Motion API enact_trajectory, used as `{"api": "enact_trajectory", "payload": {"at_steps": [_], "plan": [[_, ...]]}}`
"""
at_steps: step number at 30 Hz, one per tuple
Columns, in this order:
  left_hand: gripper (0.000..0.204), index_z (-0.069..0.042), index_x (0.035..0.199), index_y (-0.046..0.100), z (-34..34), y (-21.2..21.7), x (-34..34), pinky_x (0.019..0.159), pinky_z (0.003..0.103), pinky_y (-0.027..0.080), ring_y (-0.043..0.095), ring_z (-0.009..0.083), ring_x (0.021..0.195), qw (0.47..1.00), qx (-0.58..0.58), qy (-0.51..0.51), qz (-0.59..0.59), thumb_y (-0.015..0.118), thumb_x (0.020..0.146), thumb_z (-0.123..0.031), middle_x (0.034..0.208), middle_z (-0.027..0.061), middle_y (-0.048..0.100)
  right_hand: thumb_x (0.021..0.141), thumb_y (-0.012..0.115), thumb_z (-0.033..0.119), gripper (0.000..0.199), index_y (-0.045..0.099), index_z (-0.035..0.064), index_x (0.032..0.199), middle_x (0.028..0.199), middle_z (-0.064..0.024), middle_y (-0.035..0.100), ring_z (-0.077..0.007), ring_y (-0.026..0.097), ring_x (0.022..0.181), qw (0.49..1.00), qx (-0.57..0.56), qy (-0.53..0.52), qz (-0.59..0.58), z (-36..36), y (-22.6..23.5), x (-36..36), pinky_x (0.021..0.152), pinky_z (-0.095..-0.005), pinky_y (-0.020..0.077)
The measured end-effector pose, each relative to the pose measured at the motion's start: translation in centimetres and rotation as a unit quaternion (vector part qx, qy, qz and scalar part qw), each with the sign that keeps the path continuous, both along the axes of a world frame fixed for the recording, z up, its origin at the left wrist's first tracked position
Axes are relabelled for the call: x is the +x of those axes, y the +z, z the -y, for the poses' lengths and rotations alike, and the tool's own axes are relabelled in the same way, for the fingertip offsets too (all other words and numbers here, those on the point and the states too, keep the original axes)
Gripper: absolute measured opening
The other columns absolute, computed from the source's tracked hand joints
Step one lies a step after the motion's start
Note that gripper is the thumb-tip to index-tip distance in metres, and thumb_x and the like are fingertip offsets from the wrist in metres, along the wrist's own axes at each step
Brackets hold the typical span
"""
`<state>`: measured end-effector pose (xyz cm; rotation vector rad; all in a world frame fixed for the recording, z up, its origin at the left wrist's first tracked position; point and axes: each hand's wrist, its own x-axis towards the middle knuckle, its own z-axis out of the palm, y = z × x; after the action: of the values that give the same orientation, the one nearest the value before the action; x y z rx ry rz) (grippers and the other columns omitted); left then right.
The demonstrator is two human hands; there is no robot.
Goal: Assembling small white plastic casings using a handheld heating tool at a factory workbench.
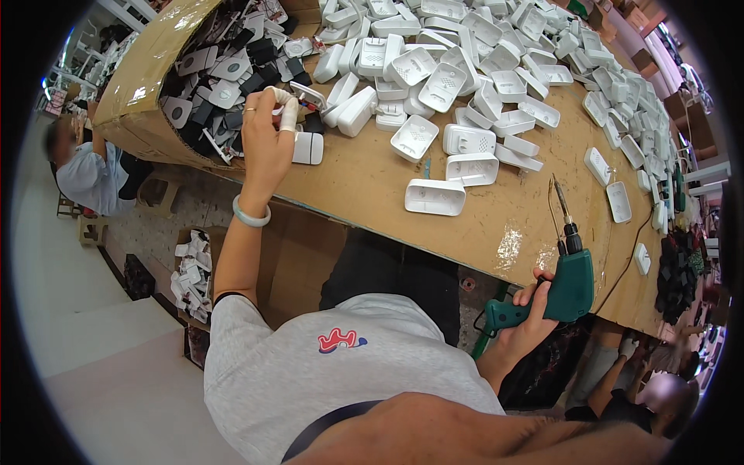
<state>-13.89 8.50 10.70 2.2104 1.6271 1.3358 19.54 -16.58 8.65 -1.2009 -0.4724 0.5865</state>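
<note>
In my right hand (525,324) is a dark green soldering gun (575,285), its metal tip and thin wire guide pointing up over the table. My left hand (266,138) is at the near right edge of a cardboard box, fingers curled in a pinch, with white coverings on some fingertips. Whatever the pinch holds, if anything, is hidden. Just beside that hand a white plastic piece with a dark line (308,149) lies on the table. Several empty white plastic housings (435,198) lie between my two hands.
The cardboard box (128,97) holds many white and black parts. A big heap of white housings (446,84) covers the far side of the brown table (356,186). A lower box of white parts (192,271) stands on the floor. Other people sit at left and lower right.
</note>
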Motion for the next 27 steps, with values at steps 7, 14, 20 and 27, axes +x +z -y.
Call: {"api": "enact_trajectory", "payload": {"at_steps": [7, 14, 20, 27], "plan": [[0.017, -0.004, 0.105, 0.059, 1.9, -4.4, 1.3, 0.088, 0.033, 0.051, 0.063, 0.0175, 0.098, 0.927, 0.056, -0.125, 0.348, 0.061, 0.090, 0.002, 0.107, 0.0073, 0.066, 0.103, 0.056, 0.010, 0.018, 0.058, -0.0016, 0.116, 0.108, -0.0093, 0.064, -0.0065, 0.043, 0.061, 0.999, -0.006, 0.037, -0.023, 0.2, -1.8, 1.3, 0.056, -0.0238, 0.0381], [0.018, -0.004, 0.091, 0.056, 7.7, -9.5, 8.8, 0.067, 0.041, 0.048, 0.063, 0.0294, 0.075, 0.975, -0.083, -0.068, 0.196, 0.072, 0.089, -0.013, 0.077, 0.0111, 0.063, 0.102, 0.058, 0.015, 0.021, 0.058, -0.0017, 0.116, 0.107, -0.0068, 0.063, -0.0064, 0.041, 0.063, 0.999, -0.036, 0.014, 0.021, 1.2, -0.7, 0.8, 0.056, -0.0215, 0.0352], [0.039, 0.002, 0.115, 0.050, 9.0, -11.3, 9.9, 0.073, 0.040, 0.051, 0.067, 0.0310, 0.079, 0.993, -0.039, -0.084, 0.070, 0.075, 0.087, -0.010, 0.088, 0.0131, 0.070, 0.101, 0.057, 0.010, 0.016, 0.059, -0.0042, 0.109, 0.077, -0.0038, 0.055, -0.0074, 0.045, 0.058, 0.995, -0.066, 0.046, 0.061, 0.4, -0.5, -0.5, 0.055, -0.0237, 0.0391], [0.016, -0.001, 0.102, 0.073, 9.0, -9.6, 11.5, 0.065, 0.033, 0.052, 0.067, 0.0228, 0.074, 0.962, -0.122, -0.094, 0.228, 0.076, 0.086, -0.005, 0.087, 0.0124, 0.072, 0.092, 0.060, -0.006, 0.022, 0.059, -0.0066, 0.114, 0.099, -0.0160, 0.068, -0.0090, 0.054, 0.060, 0.984, -0.141, 0.062, 0.086, 2.4, -2.2, -1.1, 0.055, -0.0244, 0.0473]]}}
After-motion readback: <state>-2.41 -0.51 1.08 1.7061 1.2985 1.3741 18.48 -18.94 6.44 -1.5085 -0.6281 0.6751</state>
